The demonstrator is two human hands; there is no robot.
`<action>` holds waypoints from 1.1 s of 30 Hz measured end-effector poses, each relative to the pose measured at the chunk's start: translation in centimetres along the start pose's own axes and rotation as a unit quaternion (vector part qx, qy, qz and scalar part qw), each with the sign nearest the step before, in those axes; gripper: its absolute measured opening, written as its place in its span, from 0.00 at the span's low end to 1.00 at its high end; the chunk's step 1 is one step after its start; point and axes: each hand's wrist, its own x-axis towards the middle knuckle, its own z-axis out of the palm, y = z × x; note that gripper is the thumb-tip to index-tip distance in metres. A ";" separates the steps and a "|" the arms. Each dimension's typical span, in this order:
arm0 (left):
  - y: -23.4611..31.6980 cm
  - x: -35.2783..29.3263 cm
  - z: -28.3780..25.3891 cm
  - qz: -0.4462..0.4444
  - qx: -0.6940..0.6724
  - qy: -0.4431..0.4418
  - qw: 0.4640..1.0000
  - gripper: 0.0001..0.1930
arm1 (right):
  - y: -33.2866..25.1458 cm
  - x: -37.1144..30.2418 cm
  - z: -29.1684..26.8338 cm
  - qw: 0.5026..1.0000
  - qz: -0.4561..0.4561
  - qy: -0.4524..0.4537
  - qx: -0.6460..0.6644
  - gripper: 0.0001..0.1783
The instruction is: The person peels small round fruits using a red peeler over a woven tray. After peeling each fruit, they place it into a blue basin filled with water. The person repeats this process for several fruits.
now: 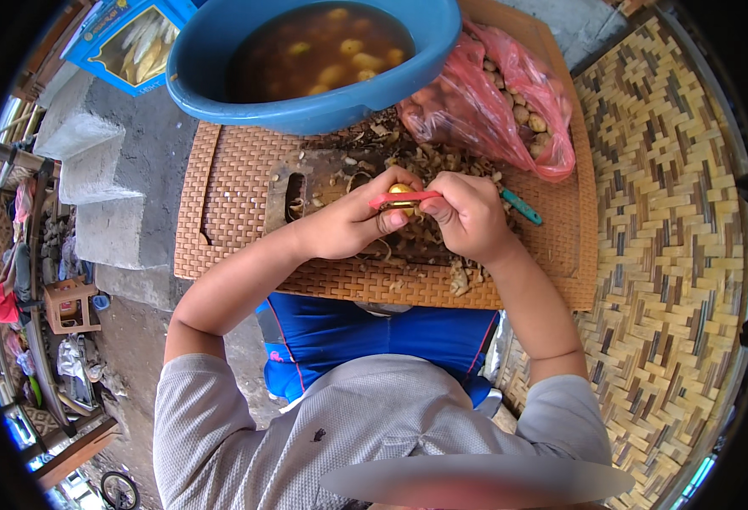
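Note:
Over the middle of the woven table, my left hand (348,219) is closed around a small yellow potato (400,188). My right hand (474,217) grips a red peeler (429,195), whose red frame lies across the potato. Fingers cover part of both. Beneath my hands is a worn wooden board (282,217), strewn with pale peelings (429,161). Just beyond my right hand lies a tool with a teal handle (521,206); its other end is hidden.
A blue basin (310,115) of brownish water with potatoes stands at the table's far side. Right of it sits a pink plastic bag (442,106) of small potatoes. Concrete steps (106,170) rise at the left, and a woven bamboo wall (663,212) borders the right.

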 end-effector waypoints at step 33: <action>1.3 -0.2 -0.7 0.054 0.182 0.028 0.981 0.22 | 0.0 0.1 -0.3 0.999 0.013 0.023 0.018 0.21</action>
